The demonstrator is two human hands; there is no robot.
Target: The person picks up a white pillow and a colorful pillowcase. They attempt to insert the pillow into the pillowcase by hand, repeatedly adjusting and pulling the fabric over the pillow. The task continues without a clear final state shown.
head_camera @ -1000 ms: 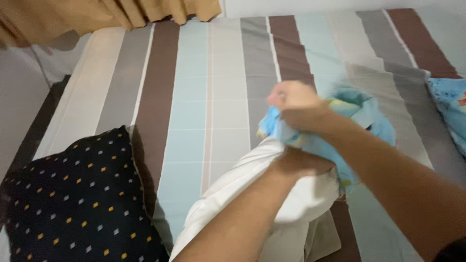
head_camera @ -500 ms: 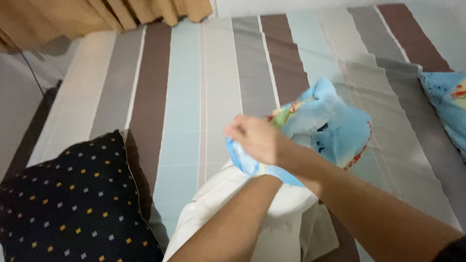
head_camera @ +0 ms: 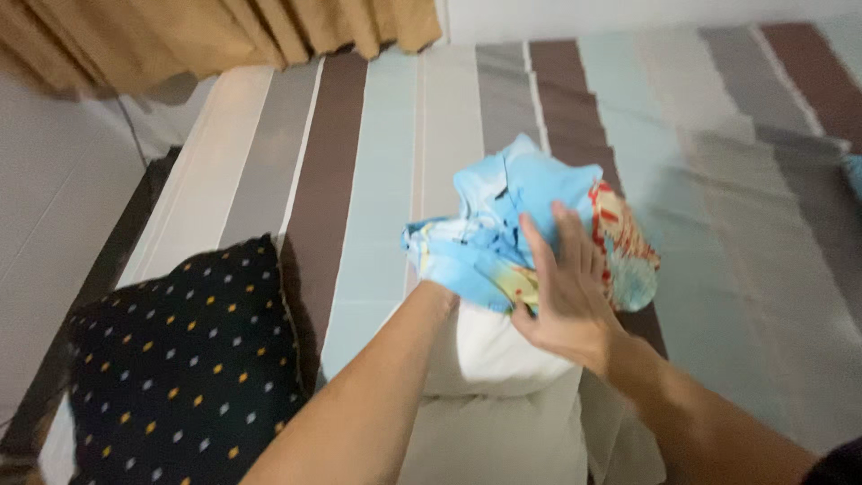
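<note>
A crumpled light-blue pillowcase [head_camera: 503,193] with a red and yellow print is bunched over the far end of a white pillow [head_camera: 485,355], which lies on a striped bedsheet [head_camera: 386,162]. My left forearm [head_camera: 377,377] runs up along the pillow and disappears under the pillowcase, so my left hand is hidden inside the cloth. My right hand [head_camera: 561,292] lies flat on the pillowcase's near side, fingers spread and pointing away from me, thumb at the cloth's lower edge where it meets the pillow.
A dark cushion [head_camera: 180,359] with small white and orange diamonds lies at the bed's near left. Tan curtains [head_camera: 224,31] hang at the top left above a pale wall [head_camera: 54,207]. A sliver of another blue cloth [head_camera: 853,166] shows at the right edge.
My right hand let go of its fistful of pillowcase and now lies flat and spread on it. The case sits further over the pillow's end. The view shifted left.
</note>
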